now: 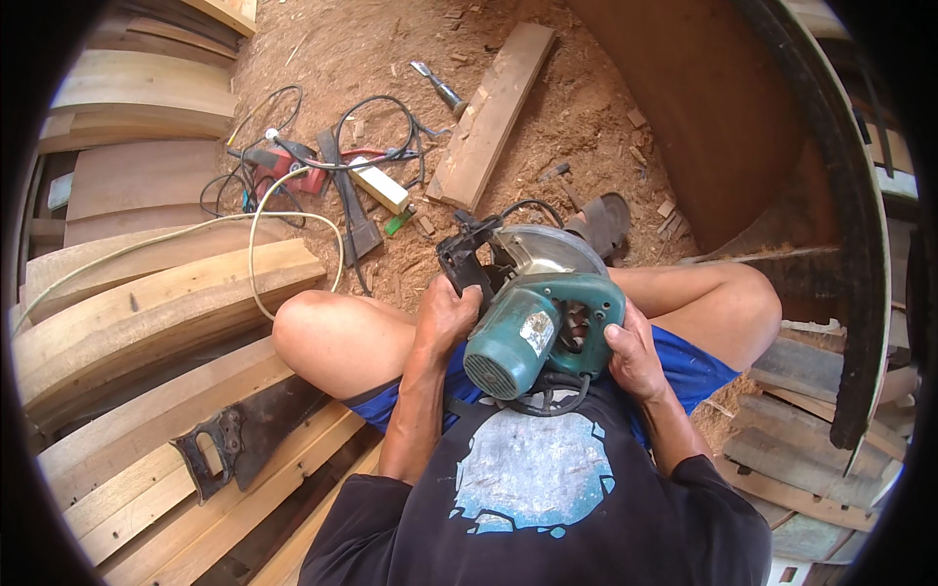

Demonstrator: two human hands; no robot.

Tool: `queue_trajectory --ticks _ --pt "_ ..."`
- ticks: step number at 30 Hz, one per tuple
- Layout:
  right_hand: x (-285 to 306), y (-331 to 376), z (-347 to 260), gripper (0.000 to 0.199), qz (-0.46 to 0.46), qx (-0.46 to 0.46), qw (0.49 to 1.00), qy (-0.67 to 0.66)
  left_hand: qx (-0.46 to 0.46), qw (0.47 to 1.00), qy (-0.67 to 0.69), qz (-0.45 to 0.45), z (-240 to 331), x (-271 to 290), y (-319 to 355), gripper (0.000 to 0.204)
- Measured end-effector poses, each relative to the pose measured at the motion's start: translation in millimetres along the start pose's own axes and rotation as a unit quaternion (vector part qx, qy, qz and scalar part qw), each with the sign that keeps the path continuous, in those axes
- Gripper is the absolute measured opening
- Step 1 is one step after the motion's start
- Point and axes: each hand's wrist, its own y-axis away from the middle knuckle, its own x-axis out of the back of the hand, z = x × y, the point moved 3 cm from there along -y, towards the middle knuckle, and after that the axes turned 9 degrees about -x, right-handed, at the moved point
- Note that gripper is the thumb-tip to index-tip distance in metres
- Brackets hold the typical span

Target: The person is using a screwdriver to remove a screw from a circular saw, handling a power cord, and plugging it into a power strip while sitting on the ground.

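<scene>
Sawdust coats the ground (596, 107) before us, planks (166, 303) piled leftward; above our lap (689, 376) we hold a teal circular saw (508, 342), left fingers (471, 297) gripping its dark fitting (459, 256), right fingers (618, 338) around its handle (613, 305).

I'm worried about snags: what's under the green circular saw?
Around the lower edge of the circular saw, blue shorts, a black shirt and a looped black cord show. Whatever lies directly beneath is covered by its body, so snags there can't be ruled out.
</scene>
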Motion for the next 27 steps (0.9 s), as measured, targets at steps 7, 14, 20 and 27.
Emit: queue_trajectory --ticks 7,14,20,27 --pt "18 -15 6 0.08 -0.093 -0.091 0.984 -0.118 -0.001 1.0 -0.006 -0.009 16 -1 1 0.019" --pt "19 -26 7 0.066 -0.129 -0.15 0.959 -0.202 0.026 0.998 -0.009 -0.053 7 2 1 0.015" --pt "21 -28 6 0.062 -0.1 -0.159 0.97 -0.154 0.023 0.998 0.006 -0.051 -2 2 -1 0.014" --pt "11 -9 9 0.085 -0.031 -0.137 0.962 -0.233 0.01 0.999 0.017 -0.032 -2 0 -1 0.018"
